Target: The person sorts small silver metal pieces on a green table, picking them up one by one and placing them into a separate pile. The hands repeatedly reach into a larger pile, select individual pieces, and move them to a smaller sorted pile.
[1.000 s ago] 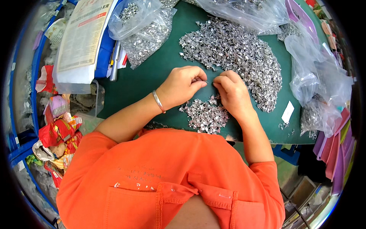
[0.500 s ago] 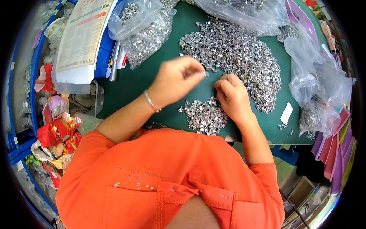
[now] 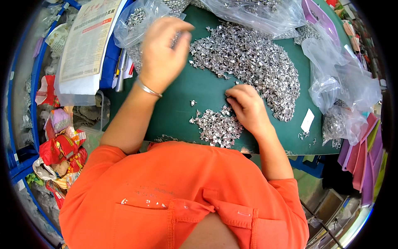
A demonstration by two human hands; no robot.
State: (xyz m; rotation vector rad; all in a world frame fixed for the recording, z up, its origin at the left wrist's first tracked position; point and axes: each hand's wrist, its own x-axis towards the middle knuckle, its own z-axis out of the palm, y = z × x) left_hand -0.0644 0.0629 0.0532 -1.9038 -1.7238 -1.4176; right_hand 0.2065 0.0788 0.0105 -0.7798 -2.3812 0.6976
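My left hand [image 3: 165,54] is raised over the far left of the table, a little blurred. Its fingers and thumb stand apart with nothing visible between them, in front of a clear plastic bag of small metal pieces [image 3: 134,31]. My right hand [image 3: 248,108] is held low at the right of a small heap of shiny metal pieces [image 3: 219,128], fingertips pinched together. What they pinch is too small to make out. Beyond this hand spreads a much larger pile of similar silver pieces [image 3: 257,62]. One single metal piece [image 3: 193,102] lies alone left of the small heap.
A printed newspaper sheet [image 3: 87,41] rests on a blue holder at the left, beside a pen-like metal tool [image 3: 121,70]. More filled plastic bags [image 3: 336,120] lie at the right, near a white card [image 3: 307,120]. A lilac tray [image 3: 321,20] stands behind.
My left hand has moved up and left, away from my right hand, and its fingers have spread. A single piece now lies left of the small heap. My right hand stays near the same spot.
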